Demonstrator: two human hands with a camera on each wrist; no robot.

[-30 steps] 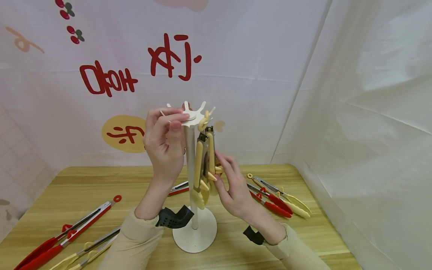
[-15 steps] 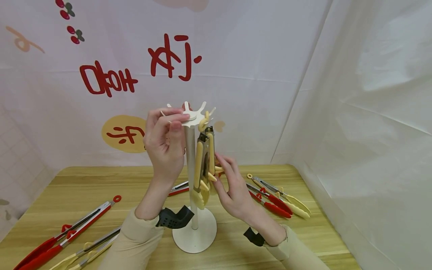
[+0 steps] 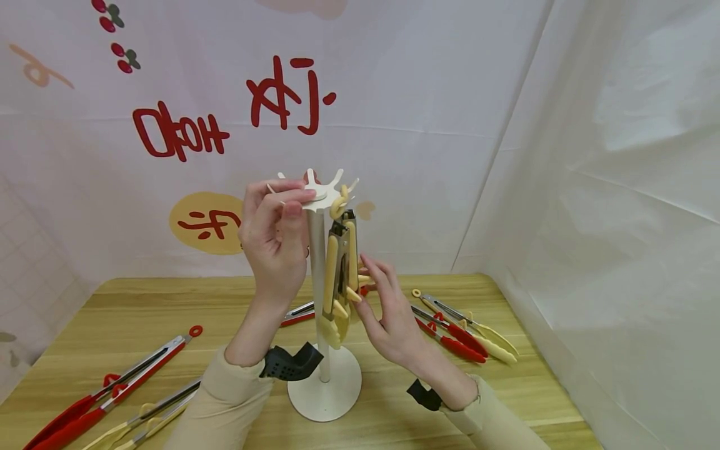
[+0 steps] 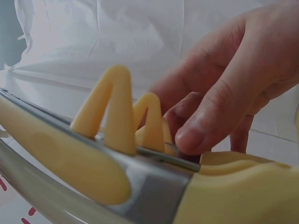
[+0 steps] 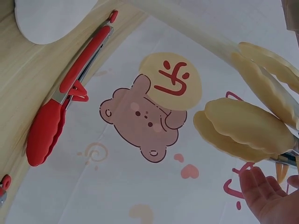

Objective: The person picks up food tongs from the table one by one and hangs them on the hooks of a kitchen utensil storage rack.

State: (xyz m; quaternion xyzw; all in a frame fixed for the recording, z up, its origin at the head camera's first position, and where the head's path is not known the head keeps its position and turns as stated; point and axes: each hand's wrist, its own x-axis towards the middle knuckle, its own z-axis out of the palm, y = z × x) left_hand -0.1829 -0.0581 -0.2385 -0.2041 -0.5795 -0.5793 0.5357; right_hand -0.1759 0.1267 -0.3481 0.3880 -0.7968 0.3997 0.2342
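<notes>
Your left hand (image 3: pixel 275 240) is up at the top of the white stand (image 3: pixel 317 256), pinching it there with fingers and thumb. Your right hand (image 3: pixel 394 325) is loose and not gripping, with its fingers mostly straight, right beside the yellow tongs; I can't tell if it really touches them. Two pairs hang there, the front tongs (image 3: pixel 333 269) and the back tongs (image 3: pixel 353 256), both on the right side of the stand with their heads down. Look out for tipping: all that weight seems to be on one side, so if you let go up top or push hard, the stand could lean over, even with its round base (image 3: pixel 326 403) flat on the counter (image 3: pixel 169 300). A yellow ring (image 3: pixel 335 210) could also pop off its hook if you bump the tongs up from below. The two pairs hang very close, so their bent prongs (image 4: pixel 120 121) might get stuck together, or snag your fingers, and then moving one pair would drag the other along. If a pair drops, it could bang down onto the counter and knock the red tongs (image 3: pixel 472 347) lying to the right.
</notes>
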